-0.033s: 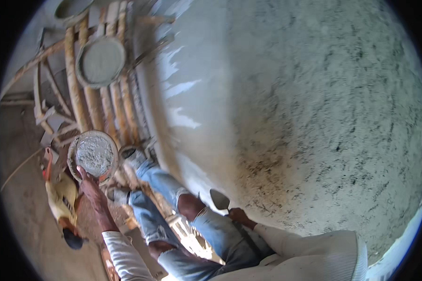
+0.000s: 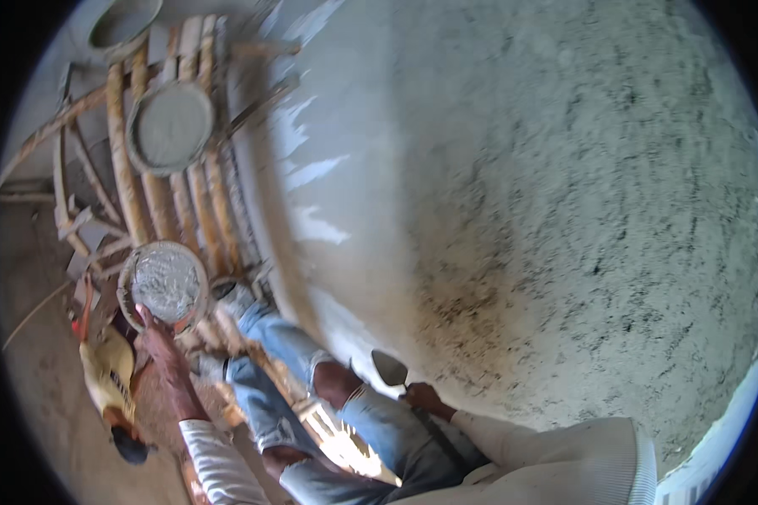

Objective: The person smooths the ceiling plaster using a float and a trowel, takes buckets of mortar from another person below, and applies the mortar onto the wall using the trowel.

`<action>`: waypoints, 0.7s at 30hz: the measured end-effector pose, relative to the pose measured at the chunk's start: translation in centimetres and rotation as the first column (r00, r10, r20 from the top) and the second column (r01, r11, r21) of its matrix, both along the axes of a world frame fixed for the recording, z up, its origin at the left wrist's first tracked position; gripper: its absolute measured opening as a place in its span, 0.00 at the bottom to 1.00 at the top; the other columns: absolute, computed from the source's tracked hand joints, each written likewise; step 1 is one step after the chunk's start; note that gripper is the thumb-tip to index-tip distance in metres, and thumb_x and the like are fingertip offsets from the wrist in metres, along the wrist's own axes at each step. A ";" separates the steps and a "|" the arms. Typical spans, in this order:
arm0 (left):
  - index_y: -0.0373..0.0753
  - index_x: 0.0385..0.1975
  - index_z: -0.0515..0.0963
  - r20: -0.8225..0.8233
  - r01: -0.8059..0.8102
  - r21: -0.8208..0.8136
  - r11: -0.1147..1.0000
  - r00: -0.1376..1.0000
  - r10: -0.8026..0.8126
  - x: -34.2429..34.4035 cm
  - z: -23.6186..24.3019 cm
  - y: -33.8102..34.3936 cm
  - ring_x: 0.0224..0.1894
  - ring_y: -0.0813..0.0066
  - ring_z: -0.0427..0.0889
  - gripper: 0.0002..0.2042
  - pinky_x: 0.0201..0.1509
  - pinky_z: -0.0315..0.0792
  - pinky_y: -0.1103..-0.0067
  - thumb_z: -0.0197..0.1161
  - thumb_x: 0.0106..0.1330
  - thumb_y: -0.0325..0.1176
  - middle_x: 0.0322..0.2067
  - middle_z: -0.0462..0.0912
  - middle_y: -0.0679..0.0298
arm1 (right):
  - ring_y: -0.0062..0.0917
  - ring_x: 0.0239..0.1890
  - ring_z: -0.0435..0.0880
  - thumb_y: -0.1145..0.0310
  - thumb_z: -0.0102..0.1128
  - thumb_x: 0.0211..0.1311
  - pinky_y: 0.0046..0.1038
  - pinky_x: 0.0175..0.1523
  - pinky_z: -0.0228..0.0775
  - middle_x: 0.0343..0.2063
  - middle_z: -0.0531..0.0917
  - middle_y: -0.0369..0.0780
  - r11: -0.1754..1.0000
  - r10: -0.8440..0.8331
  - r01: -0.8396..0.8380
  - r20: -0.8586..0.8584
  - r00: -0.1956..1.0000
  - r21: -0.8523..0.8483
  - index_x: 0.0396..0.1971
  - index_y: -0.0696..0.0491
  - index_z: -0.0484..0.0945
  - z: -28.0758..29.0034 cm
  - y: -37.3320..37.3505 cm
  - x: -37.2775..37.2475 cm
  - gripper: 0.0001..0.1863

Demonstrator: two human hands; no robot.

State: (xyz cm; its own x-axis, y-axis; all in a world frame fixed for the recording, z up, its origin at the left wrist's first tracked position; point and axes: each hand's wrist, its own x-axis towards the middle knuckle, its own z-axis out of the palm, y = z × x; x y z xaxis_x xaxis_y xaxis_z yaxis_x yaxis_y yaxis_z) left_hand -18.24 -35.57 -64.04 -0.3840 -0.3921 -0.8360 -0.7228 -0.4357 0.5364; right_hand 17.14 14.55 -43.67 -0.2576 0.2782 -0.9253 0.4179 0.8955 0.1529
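Observation:
My left hand (image 2: 167,353) is at the near rim of a round mortar pan (image 2: 127,313), fingers and thumb closed on its edge. Inside, a wet grey mix (image 2: 167,280) glistens with watery streaks. A small orange-red patch shows by the rim beside the hand. Whether the pan rests fully on the poles is hard to tell. Low by my right thigh, my right hand (image 2: 428,396) is wrapped round the handle of a trowel (image 2: 389,368), its blade pointing up and left, close to the wall. The handle is mostly hidden in the fist.
Wooden poles (image 2: 162,206) form the platform under my feet. Farther along stand another pan (image 2: 173,126) of smooth grey mortar and a third pan (image 2: 125,25). A wall (image 2: 547,210) with rough wet plaster rises on the right. Below left, a person in yellow (image 2: 109,362) reaches upward.
The view has shifted slightly, so the pans and poles sit a little lower and farther left. Streaks on the wet mix look different. Both hands keep their holds.

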 end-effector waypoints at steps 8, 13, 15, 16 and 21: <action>0.28 0.64 0.77 -0.235 0.406 -0.244 0.881 0.857 -0.459 -5.3 -13.0 2.6 0.47 0.73 0.78 0.30 0.50 0.73 0.75 0.53 0.81 0.52 0.52 0.84 0.57 | 0.51 0.39 0.87 0.56 0.59 0.68 0.52 0.45 0.79 0.39 0.85 0.48 0.974 0.224 -0.201 -0.326 0.919 0.104 0.45 0.52 0.78 -3.2 -6.9 -11.1 0.16; 0.34 0.23 0.82 -0.107 0.222 -0.128 0.967 0.966 -0.236 -8.8 -9.1 8.7 0.27 0.72 0.72 0.32 0.35 0.68 0.72 0.57 0.77 0.59 0.22 0.78 0.62 | 0.51 0.39 0.88 0.53 0.61 0.68 0.50 0.45 0.79 0.33 0.88 0.49 0.994 0.102 -0.080 -0.422 0.901 0.070 0.47 0.46 0.79 -7.3 -9.3 -25.7 0.15; 0.34 0.26 0.83 -0.062 0.203 -0.185 0.962 0.974 -0.218 -7.9 -10.5 5.5 0.27 0.71 0.75 0.30 0.36 0.70 0.73 0.57 0.77 0.59 0.23 0.80 0.61 | 0.51 0.41 0.88 0.53 0.58 0.70 0.52 0.50 0.78 0.37 0.89 0.51 0.988 0.143 -0.156 -0.411 0.900 0.003 0.47 0.50 0.79 -11.6 -11.4 -30.5 0.17; 0.33 0.31 0.83 -0.116 0.127 -0.086 0.988 0.984 -0.136 -7.1 -11.6 3.3 0.30 0.70 0.80 0.29 0.38 0.73 0.74 0.57 0.78 0.57 0.25 0.83 0.60 | 0.52 0.42 0.87 0.54 0.58 0.71 0.51 0.50 0.79 0.36 0.88 0.52 0.966 0.202 -0.252 -0.445 0.873 -0.055 0.47 0.51 0.80 -13.9 -13.3 -33.1 0.17; 0.30 0.56 0.76 -0.051 0.130 0.036 0.991 0.990 -0.128 -7.0 -13.7 -1.8 0.47 0.64 0.89 0.27 0.53 0.79 0.67 0.56 0.79 0.54 0.48 0.87 0.53 | 0.50 0.49 0.86 0.55 0.54 0.72 0.51 0.57 0.75 0.39 0.88 0.52 0.856 0.435 -0.516 -0.586 0.684 0.033 0.39 0.54 0.83 -24.5 -22.4 -45.7 0.17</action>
